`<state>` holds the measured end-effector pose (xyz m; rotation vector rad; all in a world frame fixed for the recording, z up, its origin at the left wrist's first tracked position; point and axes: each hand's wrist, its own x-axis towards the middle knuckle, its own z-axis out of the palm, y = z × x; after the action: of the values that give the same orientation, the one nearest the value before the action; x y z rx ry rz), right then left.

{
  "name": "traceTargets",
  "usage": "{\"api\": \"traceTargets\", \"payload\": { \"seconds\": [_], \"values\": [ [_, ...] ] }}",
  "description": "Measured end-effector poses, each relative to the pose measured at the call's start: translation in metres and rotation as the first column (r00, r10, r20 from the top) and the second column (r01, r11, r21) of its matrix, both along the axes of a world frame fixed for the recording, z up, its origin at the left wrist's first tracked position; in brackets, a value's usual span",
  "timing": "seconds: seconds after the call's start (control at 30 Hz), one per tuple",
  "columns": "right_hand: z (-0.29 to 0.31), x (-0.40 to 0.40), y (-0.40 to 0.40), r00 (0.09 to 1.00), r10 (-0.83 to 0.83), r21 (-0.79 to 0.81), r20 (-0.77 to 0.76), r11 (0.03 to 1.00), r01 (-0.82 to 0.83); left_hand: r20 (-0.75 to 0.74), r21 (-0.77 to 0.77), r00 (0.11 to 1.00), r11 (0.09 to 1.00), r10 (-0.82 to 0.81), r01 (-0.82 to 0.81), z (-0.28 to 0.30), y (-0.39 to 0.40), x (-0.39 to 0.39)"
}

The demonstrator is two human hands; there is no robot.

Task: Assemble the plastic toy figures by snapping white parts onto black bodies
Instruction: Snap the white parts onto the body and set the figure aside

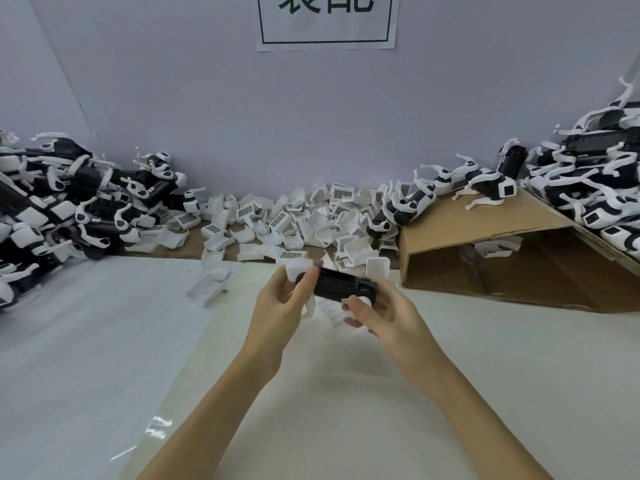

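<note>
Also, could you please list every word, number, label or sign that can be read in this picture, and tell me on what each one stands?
"装配": my best reading of the two large dark characters in a frame on the paper sign on the wall; their tops are cut off by the picture edge.
Dark printed grids on the loose white parts: too small to read.
Toy figure held in the left hand and right hand: no text visible.
</note>
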<state>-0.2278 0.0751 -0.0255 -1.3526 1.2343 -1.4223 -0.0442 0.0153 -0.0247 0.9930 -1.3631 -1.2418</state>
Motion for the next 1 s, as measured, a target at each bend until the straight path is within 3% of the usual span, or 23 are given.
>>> {"api": "traceTargets", "payload": {
  "seconds": [0.07, 0.13, 0.23, 0.33, 0.4, 0.47, 0.53, 0.6, 0.73, 0.9, 1.0],
  "values": [
    [-0.002, -0.007, -0.001, 0.993, -0.049, -0.125, -0.112, 0.991, 0.035, 0.027, 0.010, 0.999, 0.999, 0.035, -0.036, 0.000, 0.000, -0.002],
    [-0.006, -0.016, -0.004, 0.943, -0.093, -0.270, -0.319, 0.963, 0.004, 0.047, 0.043, 0.998, 0.998, 0.046, -0.048, 0.001, -0.001, -0.002],
    [-0.013, -0.016, -0.009, 0.759, -0.185, -0.418, -0.624, 0.900, -0.124, -0.050, 0.230, 0.993, 0.966, -0.110, 0.119, 0.000, -0.006, 0.004],
    [-0.016, -0.008, -0.010, 0.686, -0.223, -0.465, -0.693, 0.865, -0.189, -0.187, 0.285, 0.972, 0.939, -0.145, 0.194, -0.005, -0.010, 0.006],
    [-0.015, -0.003, -0.009, 0.754, -0.213, -0.460, -0.621, 0.878, -0.131, -0.303, 0.304, 0.952, 0.941, -0.053, 0.150, -0.007, -0.012, 0.004],
    [-0.014, 0.003, -0.006, 0.905, -0.112, -0.309, -0.412, 0.951, -0.023, -0.362, 0.277, 0.932, 0.955, 0.007, 0.100, -0.007, -0.014, 0.002],
    [-0.009, 0.010, -0.002, 0.989, -0.035, -0.062, -0.143, 0.998, 0.026, -0.322, 0.170, 0.947, 0.983, -0.004, 0.062, -0.006, -0.013, 0.000],
    [-0.005, 0.013, -0.002, 0.999, -0.039, 0.096, 0.007, 0.995, 0.039, -0.202, 0.055, 0.979, 0.998, -0.003, 0.015, -0.009, -0.010, 0.000],
    [-0.003, 0.007, -0.002, 0.995, -0.014, 0.089, 0.095, 0.996, 0.005, -0.136, -0.032, 0.991, 0.999, 0.002, -0.007, -0.008, -0.009, 0.000],
    [-0.004, 0.005, 0.001, 0.989, 0.041, 0.054, 0.141, 0.997, -0.049, -0.406, 0.062, 0.905, 0.984, -0.127, 0.166, -0.005, -0.007, -0.001],
    [-0.003, 0.002, 0.000, 0.988, 0.066, 0.058, 0.140, 0.996, -0.074, -0.400, 0.052, 0.903, 0.980, -0.156, 0.193, -0.005, -0.009, 0.002]
  ]
}}
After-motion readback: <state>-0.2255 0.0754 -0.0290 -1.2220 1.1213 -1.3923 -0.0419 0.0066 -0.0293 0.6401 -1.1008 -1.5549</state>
